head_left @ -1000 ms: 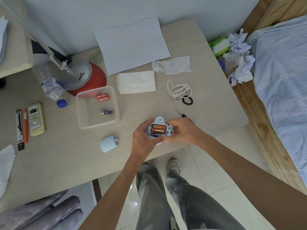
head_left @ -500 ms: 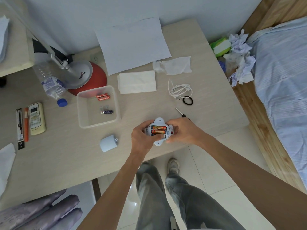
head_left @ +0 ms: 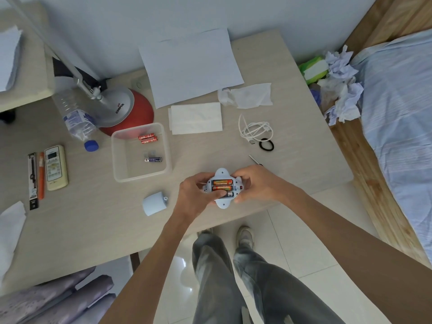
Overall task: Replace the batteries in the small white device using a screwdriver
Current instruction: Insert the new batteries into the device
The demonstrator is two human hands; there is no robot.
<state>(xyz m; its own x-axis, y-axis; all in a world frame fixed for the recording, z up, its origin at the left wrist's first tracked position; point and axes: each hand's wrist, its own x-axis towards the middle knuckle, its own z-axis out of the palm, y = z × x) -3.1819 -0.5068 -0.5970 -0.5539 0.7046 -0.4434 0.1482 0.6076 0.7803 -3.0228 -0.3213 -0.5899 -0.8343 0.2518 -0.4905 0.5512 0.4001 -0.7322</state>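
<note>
The small white device (head_left: 222,202) lies open-side up near the table's front edge, with two orange batteries (head_left: 222,185) in its compartment. My left hand (head_left: 196,195) grips its left side, and the thumb presses on a third battery (head_left: 228,194) in the lowest slot. My right hand (head_left: 254,183) grips the right side. The screwdriver (head_left: 254,159) lies just behind my right hand, partly hidden by it. The pale blue battery cover (head_left: 154,203) rests on the table to the left. A clear plastic tray (head_left: 118,157) holds two orange batteries (head_left: 147,138) and one blue battery (head_left: 153,159).
A red-based desk lamp (head_left: 121,111), a water bottle (head_left: 78,118) and a remote control (head_left: 55,167) are at the left. Paper sheets (head_left: 189,66), tissues (head_left: 195,118), a white cable (head_left: 256,130) and a black hair tie (head_left: 266,144) lie behind. A bed (head_left: 397,113) stands at the right.
My left thumb has moved over the lowest battery slot and now covers part of the third battery. The device has stayed in place between both hands.
</note>
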